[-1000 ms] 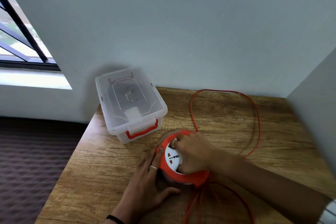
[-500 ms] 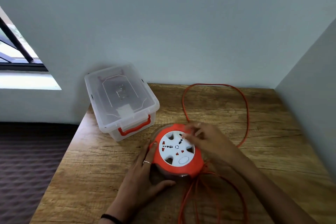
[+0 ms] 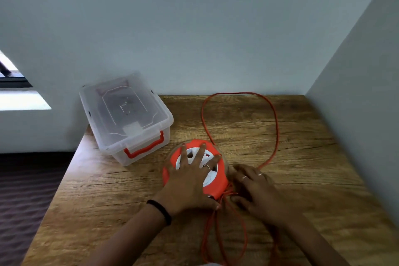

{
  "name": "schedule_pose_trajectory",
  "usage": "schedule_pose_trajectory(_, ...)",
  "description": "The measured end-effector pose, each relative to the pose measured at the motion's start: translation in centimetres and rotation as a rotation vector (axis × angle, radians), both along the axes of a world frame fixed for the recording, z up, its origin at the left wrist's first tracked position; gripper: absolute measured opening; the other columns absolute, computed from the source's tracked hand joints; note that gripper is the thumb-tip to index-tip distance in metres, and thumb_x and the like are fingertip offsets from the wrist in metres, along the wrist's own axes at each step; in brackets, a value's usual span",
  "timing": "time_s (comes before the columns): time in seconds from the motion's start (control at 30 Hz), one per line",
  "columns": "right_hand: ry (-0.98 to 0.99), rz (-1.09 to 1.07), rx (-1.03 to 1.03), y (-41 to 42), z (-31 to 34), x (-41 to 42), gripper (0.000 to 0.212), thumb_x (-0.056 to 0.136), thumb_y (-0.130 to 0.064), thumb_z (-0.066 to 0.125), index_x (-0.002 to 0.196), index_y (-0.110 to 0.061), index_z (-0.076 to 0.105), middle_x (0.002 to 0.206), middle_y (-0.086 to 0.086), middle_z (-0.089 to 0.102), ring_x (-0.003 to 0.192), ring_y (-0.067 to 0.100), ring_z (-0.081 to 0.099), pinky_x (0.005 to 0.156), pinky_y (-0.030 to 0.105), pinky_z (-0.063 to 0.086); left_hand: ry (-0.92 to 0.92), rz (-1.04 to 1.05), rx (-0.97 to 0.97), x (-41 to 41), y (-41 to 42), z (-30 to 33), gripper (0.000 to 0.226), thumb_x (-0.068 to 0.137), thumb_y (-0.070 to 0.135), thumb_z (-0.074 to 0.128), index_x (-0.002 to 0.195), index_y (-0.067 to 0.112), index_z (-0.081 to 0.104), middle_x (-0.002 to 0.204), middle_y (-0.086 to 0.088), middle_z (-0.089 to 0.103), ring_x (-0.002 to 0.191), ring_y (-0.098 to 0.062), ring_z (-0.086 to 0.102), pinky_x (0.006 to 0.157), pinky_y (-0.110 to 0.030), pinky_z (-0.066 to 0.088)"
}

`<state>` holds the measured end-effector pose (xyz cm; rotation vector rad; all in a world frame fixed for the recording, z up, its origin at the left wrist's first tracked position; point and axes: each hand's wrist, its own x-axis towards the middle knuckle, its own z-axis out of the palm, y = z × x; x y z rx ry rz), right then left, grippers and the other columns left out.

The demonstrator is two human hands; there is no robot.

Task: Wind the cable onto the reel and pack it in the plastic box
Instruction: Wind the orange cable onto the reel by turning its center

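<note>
1. Head view shows us the round orange plastic cable reel with a white socket face (image 3: 218,180) lying flat on the wooden table (image 3: 108,190). Our left hand (image 3: 190,177) presses on top of it with fingers spread straight, gripping nothing.
2. Our right hand (image 3: 257,190) rests just beside the reel's right edge; we cannot tell whether its fingers pinch the thin orange cable (image 3: 275,127) or only touch it.
3. Much cable is still unwound: one loop reaches the back wall, and more strands trail off the near edge.
4. We judge that those near strands, bunched under the reel's edge, may cross and snag as the reel turns.
5. The far loop could catch the clear plastic box with an orange handle (image 3: 127,114), which stands lidded just left of the reel.
6. Grey walls (image 3: 216,28) close the corner; a window (image 3: 13,84) is at left.
</note>
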<state>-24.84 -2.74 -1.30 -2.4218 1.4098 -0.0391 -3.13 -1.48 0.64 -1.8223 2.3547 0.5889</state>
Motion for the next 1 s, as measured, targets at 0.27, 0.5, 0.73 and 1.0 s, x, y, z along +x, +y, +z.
schedule_pose_trajectory(0.27, -0.064, -0.064, -0.282, -0.7, 0.6, 0.0, 0.024, 0.081, -0.021, 0.063, 0.102, -0.031, 0.055, 0.090, -0.008, 0.066, 0.082, 0.017, 0.063, 0.075, 0.038, 0.042, 0.155, -0.025, -0.040, 2.8, -2.4, 1.1, 0.109, 0.062, 0.078, 0.059, 0.150, 0.035, 0.009, 0.159, 0.004, 0.004, 0.146, -0.024, 0.003, 0.117, -0.049, 0.012)
schedule_pose_trajectory(0.5, -0.058, -0.352, -0.343, -4.7, 2.4, -5.6, 0.024, 0.087, -0.015, 0.061, 0.108, -0.026, 0.065, 0.087, 0.002, 0.073, 0.074, 0.023, 0.067, 0.058, 0.029, 0.044, 0.252, -0.052, -0.092, 5.4, -3.4, 1.8, 0.109, 0.055, 0.081, 0.055, 0.147, 0.029, 0.027, 0.153, 0.012, 0.027, 0.141, -0.011, 0.022, 0.113, -0.038, 0.029)
schedule_pose_trajectory(0.73, -0.020, -0.434, -0.224, -6.3, 2.6, -6.2, 0.061, 0.080, 0.001, 0.060, 0.135, -0.022, 0.048, 0.146, 0.016, 0.035, 0.121, 0.041, 0.046, 0.096, 0.046, 0.044, 0.357, 0.042, -0.068, 5.9, -3.3, 2.9, 0.093, 0.060, 0.068, 0.071, 0.137, 0.025, 0.040, 0.133, 0.010, 0.050, 0.119, -0.012, 0.048, 0.097, -0.030, 0.043)
schedule_pose_trajectory(1.0, 0.031, 0.207, 0.021, -0.7, 4.8, 0.4, 0.057, 0.077, -0.039, 0.046, 0.132, -0.046, 0.040, 0.153, -0.019, 0.017, 0.142, 0.012, 0.001, 0.110, 0.048, -0.002, 0.341, 0.054, -0.010, 5.7, -3.5, 3.5, 0.104, 0.052, 0.079, 0.060, 0.138, 0.025, 0.039, 0.128, 0.010, 0.053, 0.111, -0.011, 0.052, 0.092, -0.033, 0.049)
